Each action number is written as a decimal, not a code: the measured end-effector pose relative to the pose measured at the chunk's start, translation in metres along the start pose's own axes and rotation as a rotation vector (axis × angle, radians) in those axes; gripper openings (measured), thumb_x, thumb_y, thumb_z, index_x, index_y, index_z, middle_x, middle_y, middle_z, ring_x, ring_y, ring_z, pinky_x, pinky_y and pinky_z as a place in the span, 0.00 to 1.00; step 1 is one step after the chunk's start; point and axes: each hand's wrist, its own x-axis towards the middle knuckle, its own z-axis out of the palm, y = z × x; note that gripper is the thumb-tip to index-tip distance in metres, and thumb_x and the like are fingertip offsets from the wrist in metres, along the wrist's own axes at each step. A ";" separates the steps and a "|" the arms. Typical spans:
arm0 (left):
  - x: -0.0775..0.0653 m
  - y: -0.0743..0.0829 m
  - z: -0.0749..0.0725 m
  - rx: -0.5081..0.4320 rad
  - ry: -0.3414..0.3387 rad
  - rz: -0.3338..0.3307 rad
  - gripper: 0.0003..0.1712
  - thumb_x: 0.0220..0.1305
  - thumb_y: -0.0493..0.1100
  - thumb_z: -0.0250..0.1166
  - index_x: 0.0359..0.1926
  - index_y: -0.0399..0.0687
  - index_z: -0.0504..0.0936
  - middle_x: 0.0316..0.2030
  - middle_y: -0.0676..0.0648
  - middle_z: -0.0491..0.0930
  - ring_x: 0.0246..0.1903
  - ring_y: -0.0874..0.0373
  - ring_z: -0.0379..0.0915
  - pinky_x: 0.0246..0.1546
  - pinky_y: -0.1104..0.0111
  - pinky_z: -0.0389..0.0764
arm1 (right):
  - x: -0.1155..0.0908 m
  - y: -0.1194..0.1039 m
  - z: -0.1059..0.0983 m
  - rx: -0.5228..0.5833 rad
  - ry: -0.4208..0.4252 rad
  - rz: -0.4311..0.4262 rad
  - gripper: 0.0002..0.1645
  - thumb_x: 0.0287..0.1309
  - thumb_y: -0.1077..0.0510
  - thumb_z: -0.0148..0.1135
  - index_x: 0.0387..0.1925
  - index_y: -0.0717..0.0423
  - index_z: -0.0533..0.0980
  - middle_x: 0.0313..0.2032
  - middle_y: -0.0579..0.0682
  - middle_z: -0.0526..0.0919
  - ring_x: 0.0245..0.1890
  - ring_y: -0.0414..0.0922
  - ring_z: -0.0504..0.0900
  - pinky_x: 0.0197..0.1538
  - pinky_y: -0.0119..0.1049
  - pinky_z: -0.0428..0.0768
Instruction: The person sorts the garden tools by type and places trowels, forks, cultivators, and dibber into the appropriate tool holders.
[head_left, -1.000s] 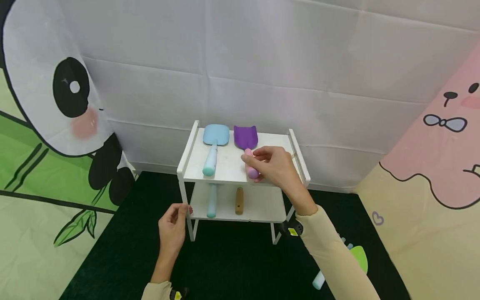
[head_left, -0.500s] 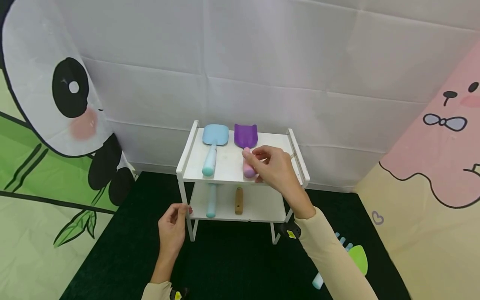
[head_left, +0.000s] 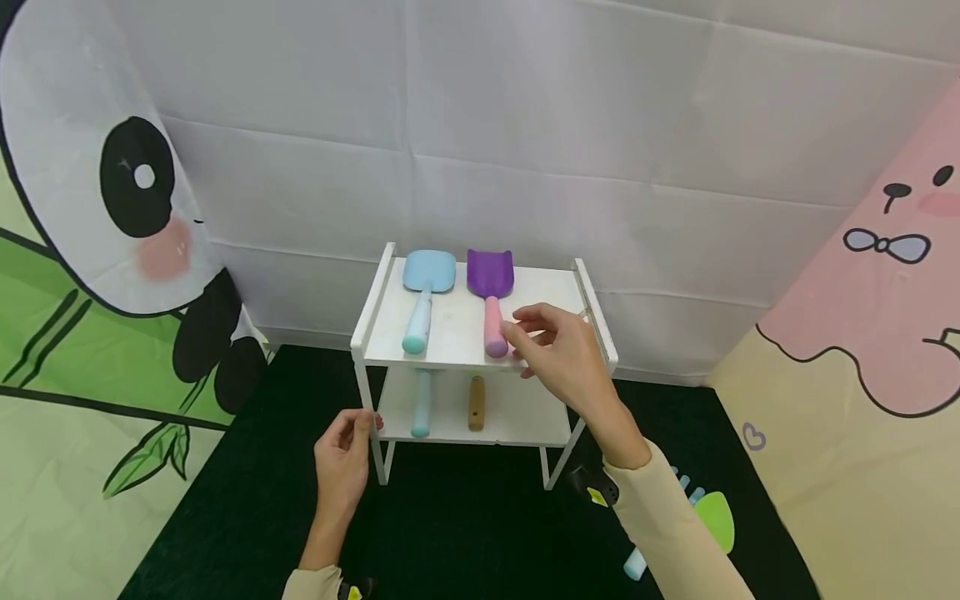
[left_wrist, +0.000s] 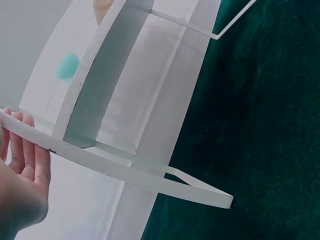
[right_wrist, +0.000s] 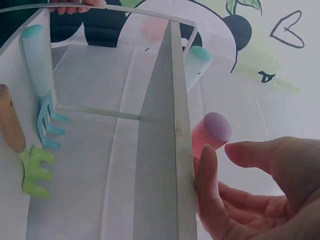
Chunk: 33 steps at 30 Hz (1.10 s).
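Observation:
A toy shovel with a purple blade (head_left: 491, 273) and pink handle lies on the top board of a white two-tier shelf (head_left: 457, 329). Just right of that handle, my right hand (head_left: 558, 346) has its fingers parted and loosely bent, thumb close to the handle's end (right_wrist: 218, 127). To the left lies a light blue toy shovel (head_left: 429, 272), its handle toward me. My left hand (head_left: 342, 458) grips the shelf's front left leg; its fingers (left_wrist: 30, 160) bend behind the white bar.
On the lower board lie a blue hand rake (right_wrist: 39, 65) and a green hand rake (right_wrist: 36, 172) with a wooden handle. Beside my right sleeve, a lime green tool head (head_left: 717, 521) and a light blue handle (head_left: 636, 563) rest on the dark green floor. White cloth hangs behind.
My right hand has let go of the pink handle and drawn back to the right. The purple shovel now lies straighter on the board. My left hand stays at the leg.

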 end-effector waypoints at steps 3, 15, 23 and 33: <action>0.000 0.000 0.000 -0.006 0.001 0.002 0.17 0.71 0.49 0.54 0.40 0.38 0.78 0.37 0.44 0.80 0.39 0.56 0.77 0.44 0.76 0.76 | -0.005 0.001 -0.001 0.008 0.009 0.006 0.20 0.59 0.50 0.64 0.47 0.58 0.78 0.37 0.50 0.83 0.27 0.42 0.83 0.25 0.35 0.82; 0.000 0.001 0.000 0.001 -0.002 -0.012 0.17 0.71 0.49 0.53 0.41 0.39 0.78 0.38 0.44 0.80 0.39 0.56 0.77 0.45 0.76 0.76 | -0.029 0.011 -0.006 0.050 0.039 -0.037 0.20 0.60 0.50 0.64 0.49 0.56 0.76 0.41 0.47 0.82 0.35 0.41 0.82 0.35 0.31 0.82; 0.000 -0.001 0.000 -0.001 -0.009 -0.018 0.15 0.71 0.48 0.53 0.42 0.40 0.78 0.39 0.45 0.80 0.40 0.56 0.77 0.46 0.75 0.76 | -0.047 0.019 -0.011 0.028 0.048 -0.071 0.19 0.61 0.48 0.62 0.52 0.51 0.76 0.46 0.45 0.82 0.41 0.40 0.82 0.43 0.36 0.82; 0.000 0.000 0.000 -0.004 0.006 -0.003 0.17 0.70 0.50 0.54 0.40 0.39 0.79 0.37 0.44 0.80 0.38 0.57 0.77 0.44 0.75 0.77 | -0.064 0.033 -0.013 0.006 0.097 -0.165 0.18 0.61 0.52 0.62 0.51 0.52 0.75 0.48 0.45 0.80 0.44 0.38 0.79 0.46 0.31 0.80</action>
